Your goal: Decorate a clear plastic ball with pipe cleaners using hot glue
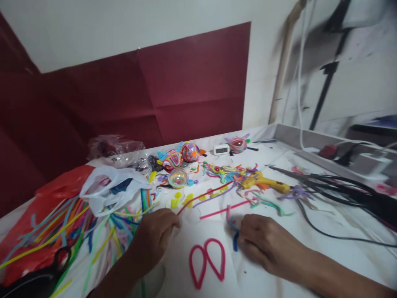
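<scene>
On a white sheet of paper (pixel 176 273) lies a pinkish-red pipe cleaner (pixel 223 257) bent into two teardrop loops. My left hand (pixel 156 231) is closed at the sheet's left side, fingertips near the end of a long red pipe cleaner (pixel 198 197). Whatever it pinches is hidden. To the right of the loops, my right hand (pixel 263 240) has its fingers curled together, slightly blurred. A short blue pipe cleaner piece (pixel 235 241) shows beside those fingers; I cannot tell whether it is gripped. A straight pink pipe cleaner (pixel 217 212) lies between the hands, farther back.
Loose pipe cleaners (pixel 108 236) spread over a red bag (pixel 62 186) at left, beside black-handled scissors (pixel 58 258). Behind are decorated balls (pixel 190 152), a clear dome (pixel 178 178) and a small digital clock (pixel 221 150). A yellow glue gun (pixel 266 183) and black cables (pixel 338 186) lie right.
</scene>
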A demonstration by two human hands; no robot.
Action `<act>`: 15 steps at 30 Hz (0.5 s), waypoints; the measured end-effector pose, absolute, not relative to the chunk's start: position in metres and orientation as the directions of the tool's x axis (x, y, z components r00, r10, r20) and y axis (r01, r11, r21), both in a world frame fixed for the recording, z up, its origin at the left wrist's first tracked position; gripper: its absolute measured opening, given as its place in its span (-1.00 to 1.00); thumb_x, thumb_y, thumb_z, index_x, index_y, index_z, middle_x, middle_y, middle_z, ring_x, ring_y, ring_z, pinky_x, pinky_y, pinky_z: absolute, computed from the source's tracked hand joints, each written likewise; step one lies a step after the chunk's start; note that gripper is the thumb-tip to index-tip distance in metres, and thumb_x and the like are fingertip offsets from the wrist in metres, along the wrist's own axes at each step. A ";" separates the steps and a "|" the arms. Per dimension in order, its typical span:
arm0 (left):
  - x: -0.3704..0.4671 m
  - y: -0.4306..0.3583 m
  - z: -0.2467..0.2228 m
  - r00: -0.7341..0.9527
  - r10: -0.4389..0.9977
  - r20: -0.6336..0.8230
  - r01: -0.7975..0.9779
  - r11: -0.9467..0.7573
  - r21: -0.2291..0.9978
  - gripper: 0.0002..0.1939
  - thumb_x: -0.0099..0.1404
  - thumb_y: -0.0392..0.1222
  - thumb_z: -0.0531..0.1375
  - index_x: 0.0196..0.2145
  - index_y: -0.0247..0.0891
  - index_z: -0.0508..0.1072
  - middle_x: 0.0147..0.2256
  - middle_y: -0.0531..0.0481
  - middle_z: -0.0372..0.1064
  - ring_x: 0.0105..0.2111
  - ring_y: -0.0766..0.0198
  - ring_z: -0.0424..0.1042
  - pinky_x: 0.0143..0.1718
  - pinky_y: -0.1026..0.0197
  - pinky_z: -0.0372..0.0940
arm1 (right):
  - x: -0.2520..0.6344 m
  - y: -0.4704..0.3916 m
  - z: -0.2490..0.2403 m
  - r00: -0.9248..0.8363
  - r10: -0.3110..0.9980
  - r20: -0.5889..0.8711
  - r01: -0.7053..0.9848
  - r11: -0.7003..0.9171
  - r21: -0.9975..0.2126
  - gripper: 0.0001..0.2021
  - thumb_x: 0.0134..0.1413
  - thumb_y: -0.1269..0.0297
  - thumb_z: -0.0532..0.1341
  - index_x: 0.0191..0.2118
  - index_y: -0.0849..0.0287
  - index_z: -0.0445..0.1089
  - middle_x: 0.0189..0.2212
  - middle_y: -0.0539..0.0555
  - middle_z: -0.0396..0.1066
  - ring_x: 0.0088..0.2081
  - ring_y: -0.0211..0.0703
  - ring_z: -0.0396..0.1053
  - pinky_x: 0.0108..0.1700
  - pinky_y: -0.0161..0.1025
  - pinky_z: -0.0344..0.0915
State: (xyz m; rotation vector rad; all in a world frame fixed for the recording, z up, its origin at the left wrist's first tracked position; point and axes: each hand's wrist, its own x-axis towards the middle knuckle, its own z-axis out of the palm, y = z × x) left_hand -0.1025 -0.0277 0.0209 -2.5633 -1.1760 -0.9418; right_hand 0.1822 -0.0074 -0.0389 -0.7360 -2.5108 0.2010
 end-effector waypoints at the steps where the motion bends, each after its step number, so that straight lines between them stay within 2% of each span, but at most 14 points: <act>1: -0.104 -0.023 0.013 0.477 0.632 0.611 0.733 -0.670 0.120 -0.71 0.23 -0.43 -0.04 -0.53 -0.24 0.38 -0.60 0.09 0.36 -0.59 0.40 0.37 -0.56 0.40 0.23 | 0.182 -0.007 -0.039 -0.716 0.547 0.434 0.470 0.837 -0.279 -0.73 0.21 0.43 -0.02 -0.49 0.17 0.28 -0.51 0.05 0.33 -0.43 -0.19 0.25 -0.38 -0.26 0.13; 6: -0.117 -0.010 -0.017 0.443 0.625 0.643 0.745 -0.656 0.124 -0.73 0.23 -0.38 -0.03 -0.51 -0.20 0.38 -0.67 0.16 0.30 -0.69 0.41 0.33 -0.62 0.42 0.23 | 0.180 -0.003 -0.044 -0.716 0.547 0.433 0.488 0.836 -0.251 -0.82 0.05 0.45 0.02 -0.52 0.15 0.23 -0.52 0.04 0.29 -0.44 -0.20 0.21 -0.39 -0.27 0.11; 10: -0.129 -0.005 -0.029 0.495 0.535 0.685 0.716 -0.697 0.027 -0.77 0.22 -0.37 0.00 -0.41 -0.15 0.42 -0.54 0.15 0.46 -0.59 0.40 0.46 -0.57 0.45 0.30 | 0.179 -0.001 -0.051 -0.725 0.546 0.419 0.499 0.837 -0.226 -0.88 0.00 0.45 0.06 -0.50 0.13 0.19 -0.51 0.01 0.27 -0.44 -0.21 0.20 -0.37 -0.28 0.12; 15: -0.130 -0.006 -0.039 0.537 0.473 0.698 0.728 -0.678 -0.101 -0.76 0.29 -0.32 -0.01 -0.36 -0.15 0.43 -0.49 0.11 0.51 -0.53 0.37 0.50 -0.51 0.43 0.34 | 0.178 -0.002 -0.051 -0.734 0.542 0.410 0.494 0.840 -0.225 -0.87 0.01 0.43 0.06 -0.50 0.12 0.14 -0.50 0.01 0.27 -0.42 -0.20 0.20 -0.35 -0.27 0.12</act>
